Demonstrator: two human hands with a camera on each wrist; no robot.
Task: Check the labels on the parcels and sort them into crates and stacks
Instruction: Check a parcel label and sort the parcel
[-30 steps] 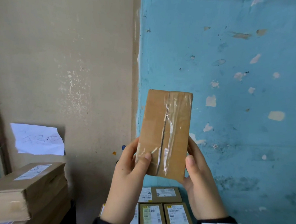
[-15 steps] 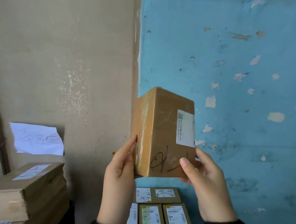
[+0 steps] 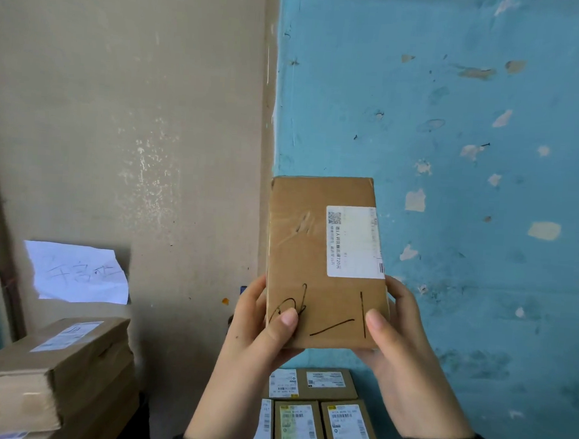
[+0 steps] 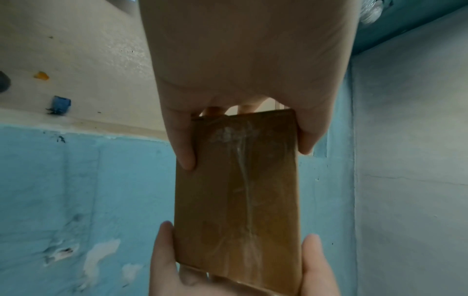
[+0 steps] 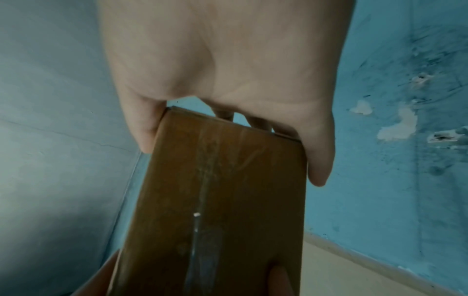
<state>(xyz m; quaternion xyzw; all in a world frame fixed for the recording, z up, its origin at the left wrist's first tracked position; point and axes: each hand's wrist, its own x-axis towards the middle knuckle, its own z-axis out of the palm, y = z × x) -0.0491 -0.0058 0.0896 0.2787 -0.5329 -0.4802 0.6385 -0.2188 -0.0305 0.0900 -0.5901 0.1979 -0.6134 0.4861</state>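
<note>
- Gripping the parcel [image 3: 320, 255] at its lower corners, left hand [image 3: 258, 322] and right hand [image 3: 400, 331] hold it upright mid-frame, label [image 3: 353, 242] facing the camera.
- Labelled boxes [image 3: 313, 414] lie below; a stack [image 3: 48, 374] sits lower left.

Parcel [image 3: 299, 254]: brown cardboard, matt; strips of clear glossy tape, wrinkled in places.
Label [image 3: 354, 243]: white paper, smooth, printed in black.
Pen marks [image 3: 336, 325]: black ink drawn directly on the cardboard.
Left wall [image 3: 118, 107]: beige plaster, matt, rough, with pale scuffs.
Right wall [image 3: 490, 129]: blue paint, matt, chipped to bare patches.
Sheet [image 3: 74, 274]: white paper, creased, handwritten.
Stacked boxes [image 3: 51, 374]: brown cardboard, matt, with white paper labels.
Small boxes [image 3: 316, 421]: brown cardboard with printed paper labels.
</note>
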